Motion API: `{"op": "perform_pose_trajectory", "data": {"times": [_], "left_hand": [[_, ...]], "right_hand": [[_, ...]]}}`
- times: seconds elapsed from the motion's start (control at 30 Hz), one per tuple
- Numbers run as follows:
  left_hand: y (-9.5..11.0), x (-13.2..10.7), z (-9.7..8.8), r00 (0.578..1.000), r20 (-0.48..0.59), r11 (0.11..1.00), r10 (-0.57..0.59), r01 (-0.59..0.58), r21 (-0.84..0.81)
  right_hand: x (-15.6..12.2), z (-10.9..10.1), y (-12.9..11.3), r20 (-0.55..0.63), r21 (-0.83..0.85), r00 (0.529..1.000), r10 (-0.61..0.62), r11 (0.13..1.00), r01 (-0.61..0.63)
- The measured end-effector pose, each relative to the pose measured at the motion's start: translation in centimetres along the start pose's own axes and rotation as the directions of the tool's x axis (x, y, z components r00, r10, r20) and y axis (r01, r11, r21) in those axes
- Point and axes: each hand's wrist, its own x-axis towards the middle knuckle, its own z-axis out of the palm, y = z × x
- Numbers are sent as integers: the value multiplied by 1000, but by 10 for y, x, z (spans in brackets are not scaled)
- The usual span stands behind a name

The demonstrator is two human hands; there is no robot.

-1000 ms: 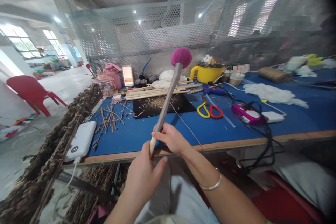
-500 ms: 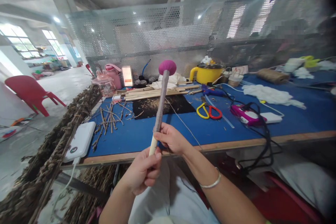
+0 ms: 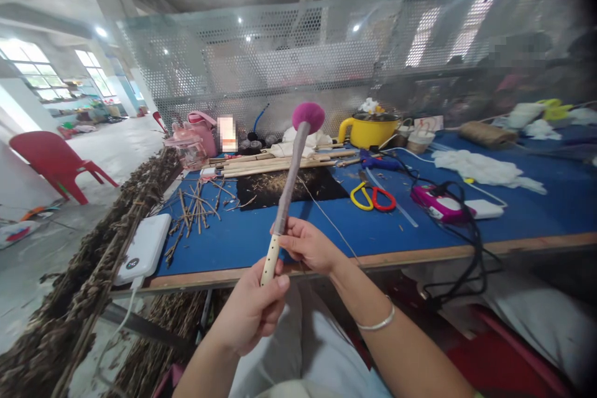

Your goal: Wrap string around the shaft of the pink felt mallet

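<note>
A stick with a rounded magenta head (image 3: 308,117) is held up at a slant over the table. Its upper shaft (image 3: 293,177) is covered in grey wrapping, and its pale bare lower end (image 3: 269,261) carries a row of small dark dots. My left hand (image 3: 254,305) is closed around that pale end. With fingers pinched, my right hand (image 3: 310,245) grips the shaft where the grey covering meets the pale part. A thin line (image 3: 329,217) runs slackly across the table near my right hand; whether it joins the stick I cannot tell.
On the blue table (image 3: 205,258) lie thin twigs (image 3: 198,208), a black mat (image 3: 252,189) with shavings, wooden rods (image 3: 261,165), scissors (image 3: 372,199), a magenta device (image 3: 441,204) with black cables, and a white power bank (image 3: 144,249). A yellow pot (image 3: 373,130) stands behind.
The stick has turned in my hands, so the dots on its pale end now show plainly. Its magenta head has shifted slightly right. Both hands keep their hold.
</note>
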Motion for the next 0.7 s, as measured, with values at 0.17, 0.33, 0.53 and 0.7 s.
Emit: {"op": "perform_pose_trajectory", "data": {"times": [0.17,0.33,0.53,0.7], "left_hand": [[2,-2,-4,985,170,989,-32,56,-140],[-6,3,1,999,38,996,-9,12,-83],[-15,7,9,990,-128,995,63,-52,87],[-21,11,17,993,-112,999,19,-23,-36]], "right_hand": [[-2,-2,2,58,69,998,-26,997,22],[-9,-2,-9,-83,-185,997,-3,983,-13],[-13,-5,-14,-158,-325,986,45,941,-95],[-20,3,-3,-156,18,987,29,999,-26]]}}
